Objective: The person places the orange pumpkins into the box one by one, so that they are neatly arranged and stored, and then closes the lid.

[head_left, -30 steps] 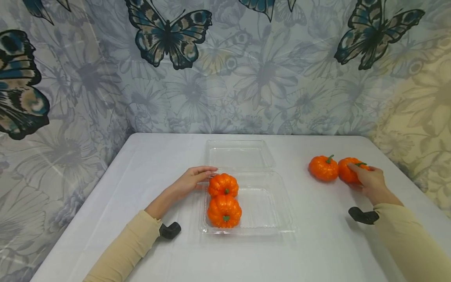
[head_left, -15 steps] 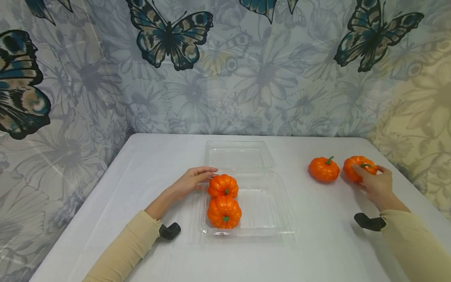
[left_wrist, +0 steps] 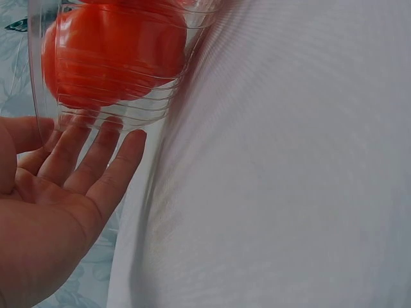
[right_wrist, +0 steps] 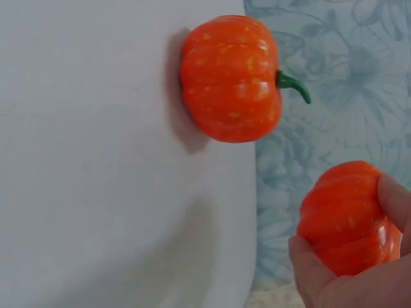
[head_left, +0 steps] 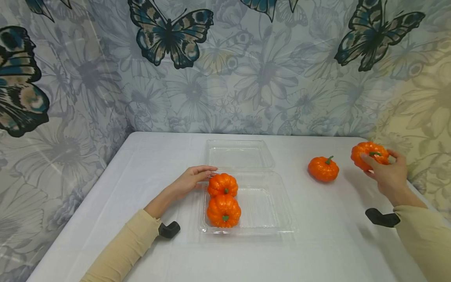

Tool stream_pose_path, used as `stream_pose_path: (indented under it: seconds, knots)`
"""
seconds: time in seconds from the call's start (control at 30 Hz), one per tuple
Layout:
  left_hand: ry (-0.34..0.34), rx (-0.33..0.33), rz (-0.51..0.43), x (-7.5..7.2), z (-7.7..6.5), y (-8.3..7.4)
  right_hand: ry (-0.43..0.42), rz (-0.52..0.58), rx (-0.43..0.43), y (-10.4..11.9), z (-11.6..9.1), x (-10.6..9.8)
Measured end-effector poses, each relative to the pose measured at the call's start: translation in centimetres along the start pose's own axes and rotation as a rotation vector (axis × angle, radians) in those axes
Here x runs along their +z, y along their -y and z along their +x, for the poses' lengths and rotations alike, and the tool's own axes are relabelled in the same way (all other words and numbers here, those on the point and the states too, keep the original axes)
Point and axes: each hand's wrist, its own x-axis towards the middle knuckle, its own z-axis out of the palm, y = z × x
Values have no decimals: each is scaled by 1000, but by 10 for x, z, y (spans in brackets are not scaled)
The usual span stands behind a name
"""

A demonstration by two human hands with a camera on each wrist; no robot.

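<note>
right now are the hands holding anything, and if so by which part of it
The right hand grips a shiny orange ribbed pumpkin by opposite sides of its body. The left hand touches the side of a clear plastic container.

The pumpkins [head_left: 224,211] look glossy, the container [head_left: 262,201] smooth clear plastic, the tablecloth [head_left: 317,246] matt.

On the table [head_left: 211,258], a container [head_left: 262,199] sits in the middle, its lid [head_left: 239,154] on the far side. Along its left side lie a near pumpkin [head_left: 224,211] and, just behind it, a far pumpkin [head_left: 222,184]. The left hand [head_left: 190,181] touches the container's left side, toward its far end. Well to the right, a third pumpkin [head_left: 323,169] rests on the table; farther right, the right hand [head_left: 390,172] holds a fourth pumpkin [head_left: 367,152] aloft.
</note>
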Motion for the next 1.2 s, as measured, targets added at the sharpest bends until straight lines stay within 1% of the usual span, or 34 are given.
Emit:
stream_pose_path:
  seconds: [0.1, 0.23, 0.3, 0.4, 0.5, 0.6, 0.73, 0.8, 0.83, 1.0, 1.2]
  knots:
    - [2, 0, 0, 0, 0, 0, 24, 49, -17, 8, -9, 4]
    - [7, 2, -5, 0, 0, -1, 74, 51, -72, 11, -16, 9]
    - [8, 5, -8, 0, -1, -1, 105, 30, -120, 12, -19, 13]
    - [8, 5, -13, -1, -1, 0, 149, -25, -214, 15, -23, 20]
    - [4, 2, -10, -1, 0, 0, 222, -46, -307, 18, -27, 25]
    - [6, 2, -7, -1, 1, 0, 278, -114, -369, 21, -30, 30]
    - [15, 6, -5, -2, 1, 1, 305, -322, -443, 22, -32, 35]
    - [18, 9, -4, -2, 1, 1, 310, -400, -470, 23, -35, 38]
    - [20, 10, -5, -2, 1, 0, 317, -422, -481, 23, -36, 39]
    - [20, 9, -5, -2, -1, -1, 346, -474, -544, 25, -41, 45]
    - [14, 10, 6, -2, -1, -1, 403, -483, -631, 25, -46, 56]
